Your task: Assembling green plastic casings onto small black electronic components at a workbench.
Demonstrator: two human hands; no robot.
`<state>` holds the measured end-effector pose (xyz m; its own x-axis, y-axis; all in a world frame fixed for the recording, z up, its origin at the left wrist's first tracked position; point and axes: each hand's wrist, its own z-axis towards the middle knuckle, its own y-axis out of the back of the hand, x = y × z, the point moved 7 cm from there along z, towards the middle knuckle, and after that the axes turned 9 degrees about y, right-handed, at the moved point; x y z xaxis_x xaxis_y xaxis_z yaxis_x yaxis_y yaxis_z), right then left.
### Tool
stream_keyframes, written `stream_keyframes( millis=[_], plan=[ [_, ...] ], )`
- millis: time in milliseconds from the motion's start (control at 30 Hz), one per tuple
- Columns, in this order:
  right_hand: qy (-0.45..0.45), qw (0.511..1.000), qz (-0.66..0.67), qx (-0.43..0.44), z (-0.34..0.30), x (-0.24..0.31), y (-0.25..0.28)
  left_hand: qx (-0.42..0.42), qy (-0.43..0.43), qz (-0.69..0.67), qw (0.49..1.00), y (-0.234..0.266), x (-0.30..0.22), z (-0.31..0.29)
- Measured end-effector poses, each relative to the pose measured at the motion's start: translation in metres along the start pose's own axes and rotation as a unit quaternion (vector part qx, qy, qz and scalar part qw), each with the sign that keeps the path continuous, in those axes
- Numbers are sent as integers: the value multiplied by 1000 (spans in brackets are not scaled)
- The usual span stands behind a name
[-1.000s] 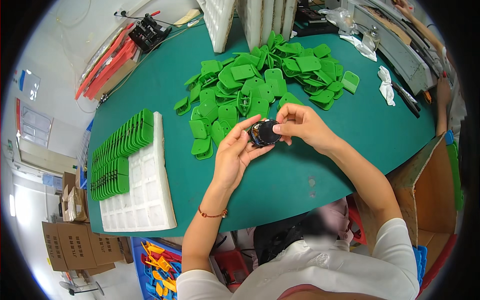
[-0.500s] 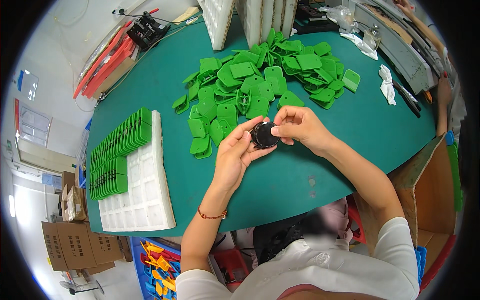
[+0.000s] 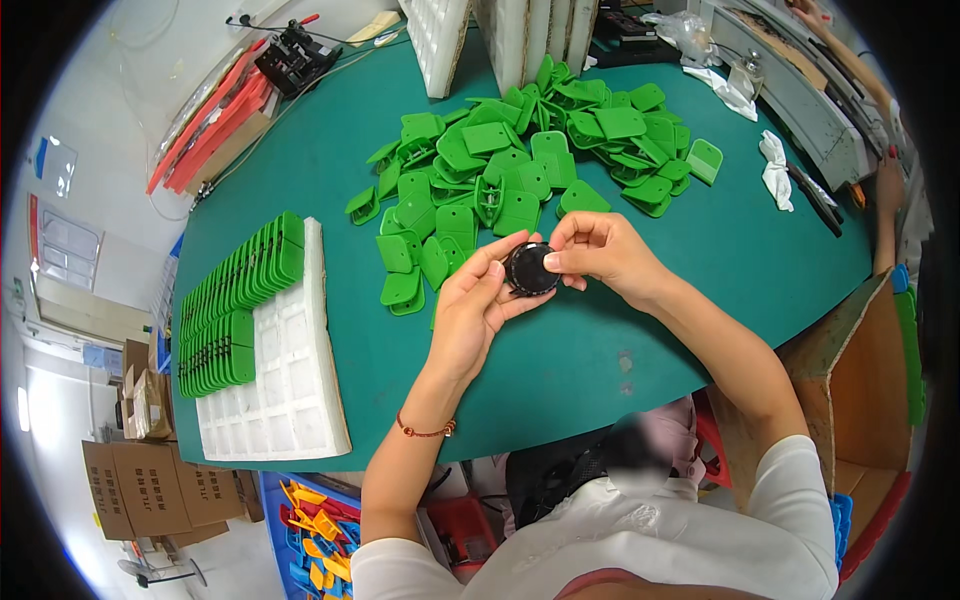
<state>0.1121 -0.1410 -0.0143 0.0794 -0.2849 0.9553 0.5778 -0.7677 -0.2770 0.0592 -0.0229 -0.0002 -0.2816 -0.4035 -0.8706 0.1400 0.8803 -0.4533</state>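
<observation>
Between my hands, above the green table, is a round black disc-shaped object [image 3: 527,271] with a ridged rim and a dark face; its exact kind is not plain. Fingers and thumb of my left hand [image 3: 474,306] wrap its left side and underside. My right hand [image 3: 603,259] pinches its right edge, thumb on the face and fingers curled behind. Just beyond lies a loose pile of green plastic clips [image 3: 519,212]. To the left, rows of green clips [image 3: 240,270] stand in a white foam tray [image 3: 322,340] with square pockets.
Upright white foam trays [image 3: 437,45] stand at the back. A white tissue [image 3: 774,170] and a black-handled tool [image 3: 818,202] lie to the right, near an open cardboard box [image 3: 850,375]. Below the table's front edge is a blue bin [image 3: 275,535] of coloured clips. Another person's arm [image 3: 887,200] shows at far right.
Almost nothing differs. Both hands keep the same hold on the black disc, and the view has shifted very slightly.
</observation>
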Motion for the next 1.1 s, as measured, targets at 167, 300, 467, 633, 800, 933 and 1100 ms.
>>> stream_keyframes(
  millis=[167, 300, 467, 633, 800, 933, 1100],
  plan=[
    [-2, 1000, 0, 3, 0, -1, 0, 6, 6, 9, 1000, 1, 1, 0],
    [1, 1000, -6, 0, 0, 1, 0, 5, 6, 8, 1000, 0, 1, 0],
    [14, 1000, -14, -7, -1, 3, -1, -12, -1, 8, 1000, 0, 1, 0],
    [20, 1000, -16, -7, 0, 2, -1, -3, 7, 6, 1000, 0, 1, 0],
    [22, 1000, -12, -9, 0, 2, -1, -1, 7, 4, 1000, 1, 2, 0],
    [19, 1000, -12, -7, 0, 3, -2, -3, 5, 6, 1000, 1, 2, 0],
    [22, 1000, -14, -5, 1, 2, -2, -5, 4, 9, 1000, 1, 2, 0]
  ],
)
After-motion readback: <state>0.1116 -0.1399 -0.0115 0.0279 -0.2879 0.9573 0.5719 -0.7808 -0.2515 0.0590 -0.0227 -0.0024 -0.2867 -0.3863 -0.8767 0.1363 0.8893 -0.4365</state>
